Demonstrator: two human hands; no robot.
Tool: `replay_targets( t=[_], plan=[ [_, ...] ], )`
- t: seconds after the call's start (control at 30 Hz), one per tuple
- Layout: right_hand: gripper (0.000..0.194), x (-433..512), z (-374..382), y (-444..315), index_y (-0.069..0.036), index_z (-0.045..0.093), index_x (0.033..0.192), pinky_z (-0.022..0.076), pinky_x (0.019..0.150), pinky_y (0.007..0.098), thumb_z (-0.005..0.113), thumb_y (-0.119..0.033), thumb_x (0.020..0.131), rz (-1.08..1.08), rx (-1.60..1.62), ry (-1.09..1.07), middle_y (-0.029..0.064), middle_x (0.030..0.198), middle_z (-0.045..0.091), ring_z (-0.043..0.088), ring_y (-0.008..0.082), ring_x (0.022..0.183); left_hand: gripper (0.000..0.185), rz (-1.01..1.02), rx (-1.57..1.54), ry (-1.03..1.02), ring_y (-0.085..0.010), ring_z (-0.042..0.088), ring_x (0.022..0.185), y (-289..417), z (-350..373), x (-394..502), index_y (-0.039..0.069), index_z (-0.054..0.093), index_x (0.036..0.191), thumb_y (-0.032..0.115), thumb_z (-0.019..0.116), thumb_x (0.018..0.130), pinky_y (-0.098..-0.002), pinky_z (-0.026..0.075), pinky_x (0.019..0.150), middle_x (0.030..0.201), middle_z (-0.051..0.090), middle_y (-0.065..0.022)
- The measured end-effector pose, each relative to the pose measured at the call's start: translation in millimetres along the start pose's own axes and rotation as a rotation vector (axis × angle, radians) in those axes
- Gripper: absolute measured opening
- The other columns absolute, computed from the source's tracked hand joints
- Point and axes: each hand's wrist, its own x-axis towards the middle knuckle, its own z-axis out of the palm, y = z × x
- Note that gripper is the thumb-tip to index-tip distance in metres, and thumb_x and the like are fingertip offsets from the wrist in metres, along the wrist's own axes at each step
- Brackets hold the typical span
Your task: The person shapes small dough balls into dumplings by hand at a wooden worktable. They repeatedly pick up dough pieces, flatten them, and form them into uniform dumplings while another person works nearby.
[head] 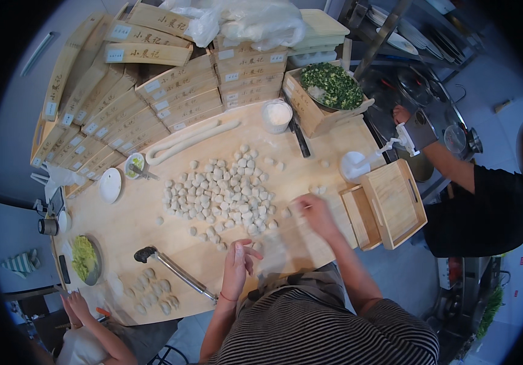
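My left hand (pixel 240 264) is raised over the table's near edge, palm up and fingers apart, with nothing visible in it. To its right, my right hand (pixel 316 214) is blurred, its fingers curled above the wooden tabletop (pixel 298 175); whether it holds something cannot be made out. Between and beyond my hands lies a wide heap of small floured dough pieces (pixel 218 191). A few stray dough pieces (pixel 318 189) sit just past my right hand. Behind the heap stretches a folded dough rope (pixel 188 142).
Stacked wooden trays (pixel 188 91) line the back. A flour tub (pixel 277 115), black-handled knife (pixel 301 139) and chopped-greens bowl (pixel 334 86) stand right. Left are shaped dumplings (pixel 154 289), a metal-handled tool (pixel 181 273) and green filling (pixel 83 258). Co-workers' hands show at left (pixel 76 305) and right (pixel 401 114).
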Motion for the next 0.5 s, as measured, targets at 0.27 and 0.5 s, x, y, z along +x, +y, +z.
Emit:
replay_targets(
  t=[0.27, 0.5],
  plan=[
    [0.02, 49.2, -54.1, 130.5, 0.002, 0.064, 0.081, 0.0523, 0.057, 0.0375, 0.072, -0.017, 0.085, 0.042, -0.688, 0.109, 0.0147, 0.073, 0.066, 0.067, 0.0257, 0.063, 0.031, -0.054, 0.247, -0.056, -0.0089, 0.048, 0.053, -30.8, -6.7, 16.0, 0.0, 0.059, 0.105, 0.028, 0.044, 0.104, -0.024, 0.043, 0.05, 0.081, 0.065, -0.0087],
    [0.033, 76.4, -44.6, 124.2, -0.002, 0.052, 0.098, 0.052, 0.068, 0.0478, 0.076, -0.018, 0.081, 0.319, -0.487, 0.177, 0.0215, 0.078, 0.067, 0.067, 0.0401, 0.081, 0.034, 0.561, 1.008, 0.213, -0.0335, 0.055, 0.11, -19.6, 14.0, 47.2, 0.007, 0.06, 0.115, 0.021, 0.068, 0.084, -0.0473, 0.043, 0.094, 0.12, 0.059, -0.015]
  ],
)
